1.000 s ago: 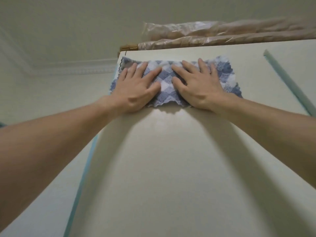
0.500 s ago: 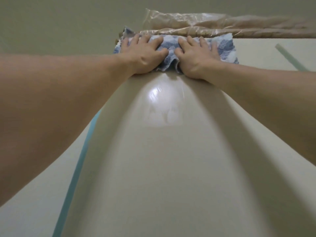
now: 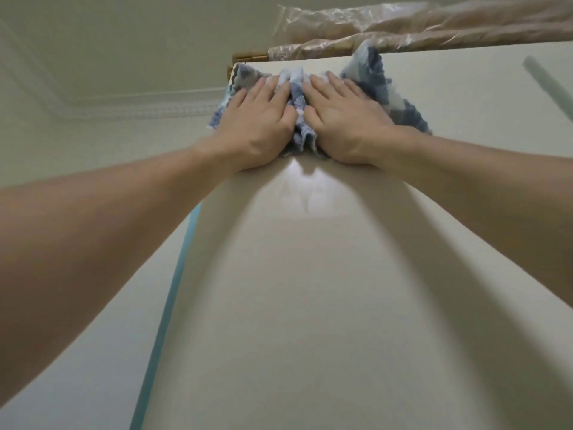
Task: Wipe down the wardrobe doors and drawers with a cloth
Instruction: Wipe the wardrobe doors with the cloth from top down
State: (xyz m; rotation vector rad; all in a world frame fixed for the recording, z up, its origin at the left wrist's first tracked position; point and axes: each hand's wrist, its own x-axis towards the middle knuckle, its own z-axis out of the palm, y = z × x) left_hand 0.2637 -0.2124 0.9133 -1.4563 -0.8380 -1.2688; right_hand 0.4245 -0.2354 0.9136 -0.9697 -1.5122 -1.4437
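Cream wardrobe door [image 3: 310, 305], seen from below, fills the near field and runs up to its top edge at the far end, under a pale ceiling [image 3: 124, 32] with a moulded cornice [image 3: 124, 102]. Blue-and-white checked cloth [image 3: 384, 85] lies against the door just below that top edge, bunched into folds between the two hands. Left grip [image 3: 260, 128] and right grip [image 3: 344, 125] lie side by side on the cloth, fingers straight and slightly spread, palms pressing it flat to the panel. Both forearms reach up from the near corners. A brass hinge [image 3: 248, 55] shows at the door's far-left corner. Plastic-wrapped bundles [image 3: 434, 23] rest on the wardrobe top. A teal strip [image 3: 164, 321] borders the door's left edge.
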